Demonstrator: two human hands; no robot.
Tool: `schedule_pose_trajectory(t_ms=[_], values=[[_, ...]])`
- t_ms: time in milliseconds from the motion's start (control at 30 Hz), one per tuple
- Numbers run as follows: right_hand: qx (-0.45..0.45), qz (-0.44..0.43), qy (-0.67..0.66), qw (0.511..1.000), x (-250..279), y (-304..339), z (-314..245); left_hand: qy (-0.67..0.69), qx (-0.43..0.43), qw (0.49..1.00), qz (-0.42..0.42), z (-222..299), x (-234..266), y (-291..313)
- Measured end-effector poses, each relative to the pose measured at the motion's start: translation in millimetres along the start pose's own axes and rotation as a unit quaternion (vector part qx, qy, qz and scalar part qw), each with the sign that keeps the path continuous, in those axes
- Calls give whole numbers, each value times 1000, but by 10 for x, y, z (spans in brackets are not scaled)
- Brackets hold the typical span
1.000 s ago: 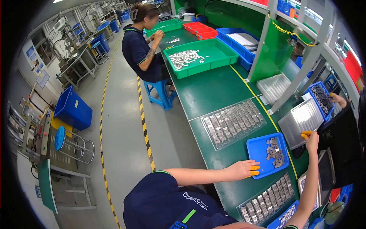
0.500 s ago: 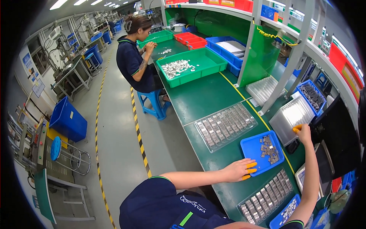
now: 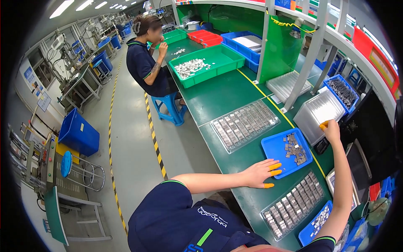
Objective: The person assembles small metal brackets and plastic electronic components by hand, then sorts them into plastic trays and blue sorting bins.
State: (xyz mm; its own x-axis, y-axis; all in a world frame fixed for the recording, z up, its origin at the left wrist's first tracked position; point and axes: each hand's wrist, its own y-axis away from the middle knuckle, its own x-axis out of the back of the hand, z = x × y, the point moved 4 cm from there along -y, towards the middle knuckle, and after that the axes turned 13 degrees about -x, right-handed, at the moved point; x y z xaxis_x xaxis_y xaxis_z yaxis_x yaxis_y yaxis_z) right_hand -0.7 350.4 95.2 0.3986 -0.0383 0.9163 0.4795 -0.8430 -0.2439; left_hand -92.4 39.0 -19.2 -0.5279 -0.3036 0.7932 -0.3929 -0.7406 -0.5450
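My left hand lies open and palm down, its orange-covered fingertips at the near left edge of a shallow blue tray. Small grey metal pieces are heaped in that tray. My right hand is closed, its orange-covered fingers curled against the near edge of a stack of clear plastic trays; the exact grip is partly hidden. Closer to me sits a clear blister tray filled with rows of metal pieces. Another filled blister tray lies beyond the blue tray.
A small blue tray of light pieces sits under my right forearm. A dark monitor and a grey post stand on the right. Farther along the bench, a co-worker sits beside a green bin.
The whole view has shifted slightly. My right hand stays at the stack, and my left hand keeps its place by the blue tray. The co-worker's hands have risen toward the face.
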Motion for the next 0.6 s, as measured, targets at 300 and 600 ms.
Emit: schedule_pose_trajectory(t_ms=[300, 600], values=[[6, -38, -51, 998, -13, -27, 30, -17, 4, 1000, -9, 0, -4, -21], [-10, -84, -93, 992, -20, -115, 30, -19, 10, 1000, -10, -23, 17, -42]])
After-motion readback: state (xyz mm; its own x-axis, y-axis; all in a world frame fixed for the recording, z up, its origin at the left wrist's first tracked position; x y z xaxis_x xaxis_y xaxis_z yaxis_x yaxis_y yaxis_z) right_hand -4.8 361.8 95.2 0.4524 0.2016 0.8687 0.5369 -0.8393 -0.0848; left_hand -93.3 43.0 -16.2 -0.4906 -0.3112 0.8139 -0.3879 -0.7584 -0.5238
